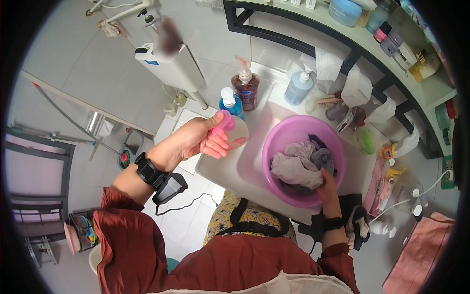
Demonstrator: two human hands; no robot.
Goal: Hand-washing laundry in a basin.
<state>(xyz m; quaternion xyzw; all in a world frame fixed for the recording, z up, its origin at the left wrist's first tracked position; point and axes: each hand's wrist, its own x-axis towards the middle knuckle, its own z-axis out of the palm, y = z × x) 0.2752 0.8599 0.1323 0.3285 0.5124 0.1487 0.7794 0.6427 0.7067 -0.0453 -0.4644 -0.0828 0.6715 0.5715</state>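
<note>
A pink plastic cap (224, 123) is pinched between the thumb and fingers of my left hand (205, 137), over the left end of the white sink (216, 169). Those fingers look wet. Just behind the cap is a round translucent container (240, 134), partly hidden; whether it joins the cap I cannot tell. My right hand (326, 187) reaches over the near right rim of a pink-purple plastic basin (270, 174) and grips the edge of a pale cloth (293, 165), its fingertips partly hidden. Darker cloth (321, 156) lies beside it in the basin, which stands in the sink.
Behind the sink stand a blue bottle (231, 104), a dark red pump bottle (246, 92) and a light blue pump bottle (299, 88). A shelf with toiletries (389, 44) curves overhead. Dark cloth (356, 220) hangs at the right. A cable (183, 198) trails below my left wrist.
</note>
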